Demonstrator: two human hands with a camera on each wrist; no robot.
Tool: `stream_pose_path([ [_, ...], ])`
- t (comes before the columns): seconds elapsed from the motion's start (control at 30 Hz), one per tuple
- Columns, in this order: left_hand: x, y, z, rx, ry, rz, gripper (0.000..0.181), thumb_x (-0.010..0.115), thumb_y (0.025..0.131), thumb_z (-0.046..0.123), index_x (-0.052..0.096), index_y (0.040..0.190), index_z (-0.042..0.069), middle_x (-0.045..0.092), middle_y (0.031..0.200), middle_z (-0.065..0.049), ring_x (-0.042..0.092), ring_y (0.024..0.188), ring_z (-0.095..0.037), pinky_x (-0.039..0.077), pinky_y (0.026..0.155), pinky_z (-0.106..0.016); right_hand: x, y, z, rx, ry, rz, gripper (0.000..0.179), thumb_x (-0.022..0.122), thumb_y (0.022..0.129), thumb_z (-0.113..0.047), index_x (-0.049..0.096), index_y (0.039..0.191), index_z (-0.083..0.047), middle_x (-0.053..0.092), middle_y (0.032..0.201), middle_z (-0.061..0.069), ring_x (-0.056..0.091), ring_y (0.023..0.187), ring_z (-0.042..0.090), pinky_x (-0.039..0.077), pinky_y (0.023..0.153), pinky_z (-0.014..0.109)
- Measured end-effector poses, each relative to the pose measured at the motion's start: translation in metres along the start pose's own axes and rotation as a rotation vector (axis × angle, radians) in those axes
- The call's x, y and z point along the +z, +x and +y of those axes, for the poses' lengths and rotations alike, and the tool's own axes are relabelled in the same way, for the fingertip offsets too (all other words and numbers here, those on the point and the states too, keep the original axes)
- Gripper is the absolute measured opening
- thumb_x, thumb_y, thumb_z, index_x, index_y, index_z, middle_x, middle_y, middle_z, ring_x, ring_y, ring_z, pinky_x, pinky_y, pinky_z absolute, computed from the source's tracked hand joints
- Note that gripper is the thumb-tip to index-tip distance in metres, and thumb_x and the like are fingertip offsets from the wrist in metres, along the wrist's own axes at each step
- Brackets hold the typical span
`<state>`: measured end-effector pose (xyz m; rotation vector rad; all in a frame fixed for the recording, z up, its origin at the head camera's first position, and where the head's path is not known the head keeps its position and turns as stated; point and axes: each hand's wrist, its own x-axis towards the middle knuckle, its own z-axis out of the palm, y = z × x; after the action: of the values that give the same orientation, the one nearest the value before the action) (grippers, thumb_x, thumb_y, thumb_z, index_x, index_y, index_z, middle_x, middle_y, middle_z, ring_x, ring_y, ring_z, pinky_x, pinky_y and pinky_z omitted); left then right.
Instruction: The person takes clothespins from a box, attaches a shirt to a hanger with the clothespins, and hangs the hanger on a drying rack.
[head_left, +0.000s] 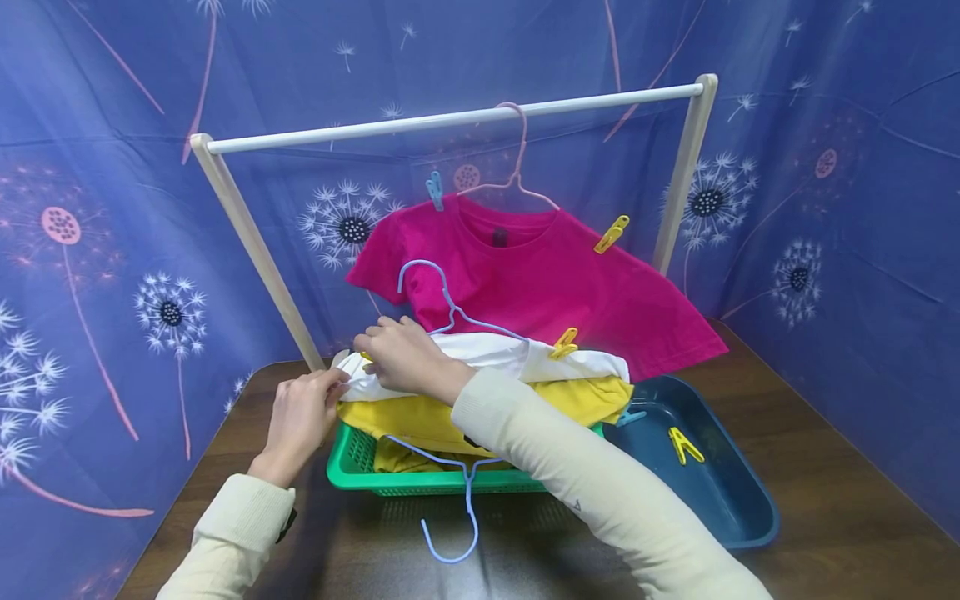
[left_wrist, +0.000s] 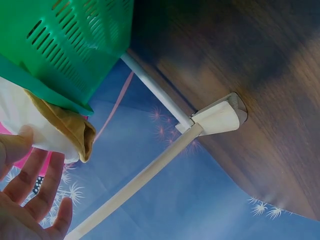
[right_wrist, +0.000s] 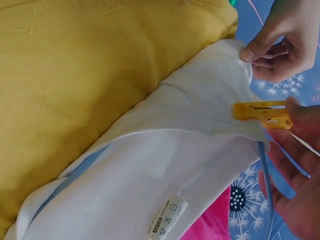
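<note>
A white shirt (head_left: 487, 354) lies folded over a yellow garment (head_left: 577, 402) on top of the green basket (head_left: 352, 479). My left hand (head_left: 300, 412) pinches the white shirt's left end between thumb and fingers. Beside it, my right hand (head_left: 412, 357) holds a yellow clothespin (right_wrist: 262, 112) by its handles, and the clip's front end sits on the white fabric. A blue hanger (head_left: 453, 308) is inside the white shirt, its hook rising behind the right hand. Another yellow clothespin (head_left: 564, 343) is clipped at the shirt's right shoulder.
Behind, a pink shirt (head_left: 525, 267) hangs by a pink hanger (head_left: 517, 150) from the white rail (head_left: 450, 122). A second blue hanger (head_left: 471, 500) projects over the basket's front. At right, a dark blue tray (head_left: 738, 500) holds a loose yellow clothespin (head_left: 684, 447).
</note>
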<state>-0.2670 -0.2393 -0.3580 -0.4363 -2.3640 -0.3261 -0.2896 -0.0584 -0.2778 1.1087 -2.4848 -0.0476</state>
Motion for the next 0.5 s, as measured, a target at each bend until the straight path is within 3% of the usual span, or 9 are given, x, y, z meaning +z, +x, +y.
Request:
stream_pose_path([
  [0.17,0.0,0.001,0.0,0.002,0.006,-0.006,0.008,0.07,0.077,0.007,0.068,0.084,0.008,0.069,0.075,-0.009,0.063,0.067,-0.031,0.042,0.064,-0.05,-0.004,-0.005,0.0,-0.004,0.004,-0.005,0.035,0.064,0.083,-0.032,0.056,0.114,-0.017,0.064,0.105,-0.004,0.055,0.096,0.013,0.044,0.073,0.027],
  [0.5,0.0,0.002,-0.001,0.002,-0.001,-0.018,0.008,0.07,0.077,0.008,0.067,0.085,0.008,0.069,0.076,-0.01,0.063,0.067,-0.031,0.041,0.063,-0.05,-0.022,-0.034,0.006,-0.015,0.03,0.117,0.02,0.061,0.085,-0.027,0.063,0.102,-0.018,0.065,0.094,-0.005,0.055,0.087,0.011,0.041,0.069,0.025],
])
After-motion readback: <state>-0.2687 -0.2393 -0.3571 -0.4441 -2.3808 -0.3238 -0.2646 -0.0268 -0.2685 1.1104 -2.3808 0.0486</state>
